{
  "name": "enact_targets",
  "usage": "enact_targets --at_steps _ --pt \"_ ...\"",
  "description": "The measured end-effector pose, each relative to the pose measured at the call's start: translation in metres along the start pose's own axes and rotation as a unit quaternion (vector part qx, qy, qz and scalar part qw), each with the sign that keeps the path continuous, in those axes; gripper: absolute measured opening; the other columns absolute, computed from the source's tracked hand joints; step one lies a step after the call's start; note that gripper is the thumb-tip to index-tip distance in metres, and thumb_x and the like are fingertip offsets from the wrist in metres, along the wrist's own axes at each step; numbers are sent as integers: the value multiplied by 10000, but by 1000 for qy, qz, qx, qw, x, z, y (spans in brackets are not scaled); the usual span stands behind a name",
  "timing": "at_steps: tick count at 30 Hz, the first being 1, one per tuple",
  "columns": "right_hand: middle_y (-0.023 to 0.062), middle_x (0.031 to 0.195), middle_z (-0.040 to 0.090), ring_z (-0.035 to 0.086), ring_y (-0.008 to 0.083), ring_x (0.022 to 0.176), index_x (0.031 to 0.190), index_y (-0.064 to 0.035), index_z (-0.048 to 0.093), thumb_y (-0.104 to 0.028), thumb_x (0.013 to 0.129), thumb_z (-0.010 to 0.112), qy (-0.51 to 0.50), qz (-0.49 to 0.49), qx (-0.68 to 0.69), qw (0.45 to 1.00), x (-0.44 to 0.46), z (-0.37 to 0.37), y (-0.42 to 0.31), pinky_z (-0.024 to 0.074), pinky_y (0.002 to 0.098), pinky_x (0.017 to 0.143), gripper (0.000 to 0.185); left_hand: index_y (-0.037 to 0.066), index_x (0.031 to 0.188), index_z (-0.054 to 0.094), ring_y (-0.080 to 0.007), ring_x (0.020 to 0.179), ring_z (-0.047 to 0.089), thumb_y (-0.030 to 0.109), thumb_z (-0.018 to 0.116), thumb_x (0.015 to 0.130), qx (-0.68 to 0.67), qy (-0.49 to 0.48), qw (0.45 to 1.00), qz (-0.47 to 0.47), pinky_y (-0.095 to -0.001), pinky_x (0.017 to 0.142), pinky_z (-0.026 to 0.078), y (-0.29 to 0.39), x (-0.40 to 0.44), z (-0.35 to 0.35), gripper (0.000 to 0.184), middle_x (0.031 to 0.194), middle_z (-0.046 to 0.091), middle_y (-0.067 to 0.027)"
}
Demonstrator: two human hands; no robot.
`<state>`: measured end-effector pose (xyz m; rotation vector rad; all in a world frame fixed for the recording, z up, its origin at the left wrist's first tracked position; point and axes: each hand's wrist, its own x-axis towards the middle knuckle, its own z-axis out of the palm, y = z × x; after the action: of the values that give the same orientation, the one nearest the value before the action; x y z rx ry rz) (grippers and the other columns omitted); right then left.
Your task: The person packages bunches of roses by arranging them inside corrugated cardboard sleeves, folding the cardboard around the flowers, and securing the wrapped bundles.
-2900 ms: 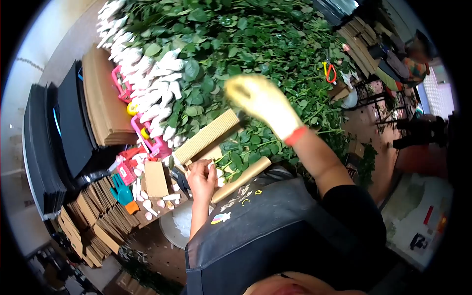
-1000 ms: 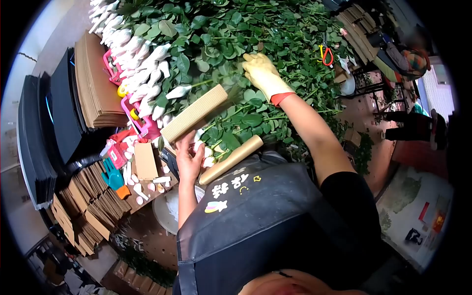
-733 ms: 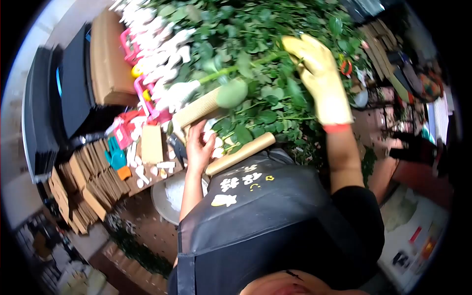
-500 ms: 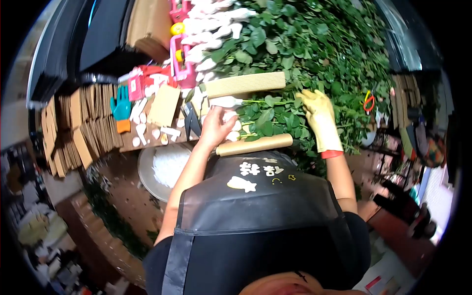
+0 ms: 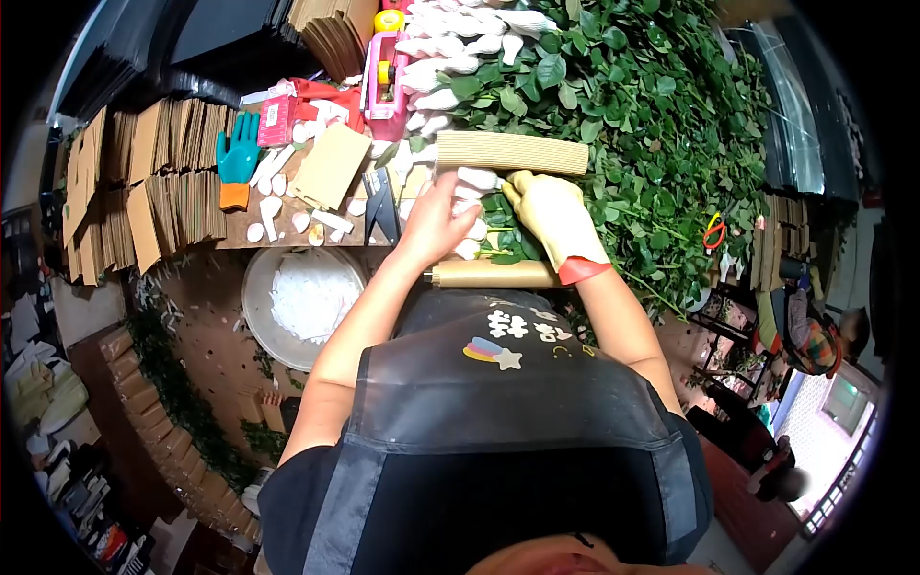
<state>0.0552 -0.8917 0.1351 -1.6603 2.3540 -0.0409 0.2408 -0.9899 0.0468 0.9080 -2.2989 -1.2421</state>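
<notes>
A rose whose head is wrapped in a white sleeve (image 5: 477, 179) lies between my hands on the leafy pile. My left hand (image 5: 436, 225) is bare, thumb and fingers apart around the left side of the sleeved heads. My right hand (image 5: 553, 216) wears a yellow glove with a red cuff. Its fingertips are closed just behind the sleeved head, where the stem begins; the glove covers most of the stem. Beyond my hands lies a strip of corrugated cardboard (image 5: 513, 151), and a second cardboard edge (image 5: 494, 275) runs along my apron. More sleeved heads lie below the first.
Green stems and leaves (image 5: 661, 144) cover the right of the table, with white-sleeved heads (image 5: 441, 72) at the back. A black stapler (image 5: 381, 206), pink tape dispenser (image 5: 386, 91), teal glove (image 5: 238, 158) and folded cardboard (image 5: 177, 211) are leftward. Red-handled scissors (image 5: 714, 232) lie right; a white-filled bucket (image 5: 307, 302) stands below.
My right hand has moved left along the stem, from the leaves to close behind the sleeved head. My left hand stays near the heads. The view has shifted.
</notes>
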Motion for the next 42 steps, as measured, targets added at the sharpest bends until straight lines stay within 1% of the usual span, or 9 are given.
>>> enact_targets --at_steps 6,12,16,20,22,25,26,32,42 --pt "118 727 732 739 313 693 928 -106 704 -371 1018 620 98 -26 -22 995 0 19 7 579 448 653 292 40 912 592 -376 732 678 362 618 1054 46 56 996 -43 -479 648 500 31 10 -10 353 722 651 -182" --pt "100 702 725 718 318 651 856 -120 709 -344 984 674 140 -31 -14 990 0 25 9 570 432 631 261 21 785 619 -313 664 675 249 647 1031 10 102 995 2 -431 617 501 37 3 -18 337 691 644 -144" --pt "96 688 717 712 313 637 853 -133 721 -331 971 694 164 -29 -10 986 1 29 8 567 425 626 231 -8 756 651 -107 668 646 105 662 1000 -99 127 986 -42 -299 621 491 31 -8 -14 269 687 655 -49" --pt "113 715 721 720 310 671 879 -120 724 -336 976 687 146 -23 -2 989 -1 24 7 571 426 653 239 -30 814 617 -30 742 489 -12 590 986 -275 188 938 -93 -242 640 437 32 -27 -37 176 733 572 -7" --pt "143 785 737 727 330 751 964 -98 744 -343 986 682 88 -11 30 996 -3 16 8 575 439 716 253 -8 772 567 -58 678 523 -19 608 959 -217 250 942 -54 -248 619 436 20 -30 -62 191 735 583 4" --pt "214 968 754 729 365 951 1215 -51 720 -411 979 676 -74 44 82 993 -1 -17 -2 564 456 881 433 39 773 535 -65 675 543 26 643 937 -240 77 952 -175 -249 614 440 -14 -35 -83 196 777 606 3" --pt "213 956 754 729 369 942 1210 -47 718 -414 975 682 -71 31 60 995 -1 -16 -2 565 459 875 436 57 809 549 -52 687 543 81 679 946 -293 44 923 -247 -244 603 429 -12 -34 -77 190 780 609 -1" --pt "146 815 748 730 351 770 1009 -104 725 -400 958 719 50 4 -56 997 2 17 -3 575 465 733 301 32 850 661 -60 633 459 302 733 1000 -198 -9 964 -177 -279 567 387 -12 7 -22 317 687 554 38" --pt "136 829 752 725 350 766 953 -101 706 -384 959 703 71 -23 -56 996 3 22 0 576 453 751 283 53 809 647 -13 585 456 143 704 993 -402 135 886 -187 -225 511 351 -5 -4 6 213 673 592 51"
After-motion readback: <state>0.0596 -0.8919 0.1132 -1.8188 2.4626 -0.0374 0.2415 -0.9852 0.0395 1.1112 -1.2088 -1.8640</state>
